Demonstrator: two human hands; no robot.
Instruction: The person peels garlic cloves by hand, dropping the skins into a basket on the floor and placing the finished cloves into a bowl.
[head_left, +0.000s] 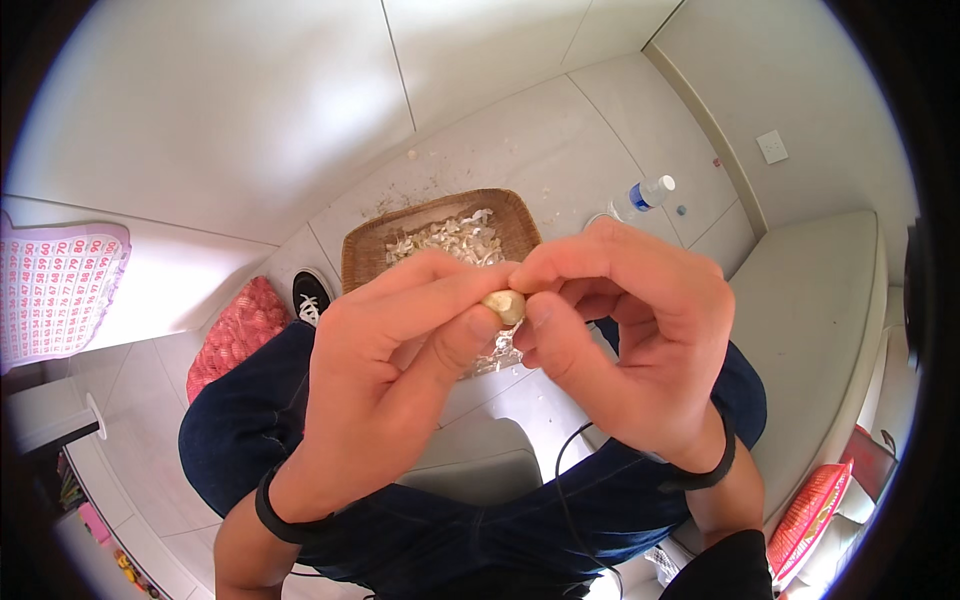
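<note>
My left hand pinches a pale, peeled-looking garlic clove between thumb and index finger, in the middle of the view. On the clove's right side, the thumb and index fingertips of my right hand meet closely at its edge; whether they grip a bit of skin cannot be made out. Below both hands a brown woven basket rests on the floor, holding a heap of papery garlic skins. My hands hide the basket's near part.
A red mesh bag of garlic bulbs lies left of my legs, near a black shoe. Beyond the basket to the right lies a clear plastic bottle. A padded bench runs along the right. Crumbs dot the tiled floor. A black cable crosses my lap.
</note>
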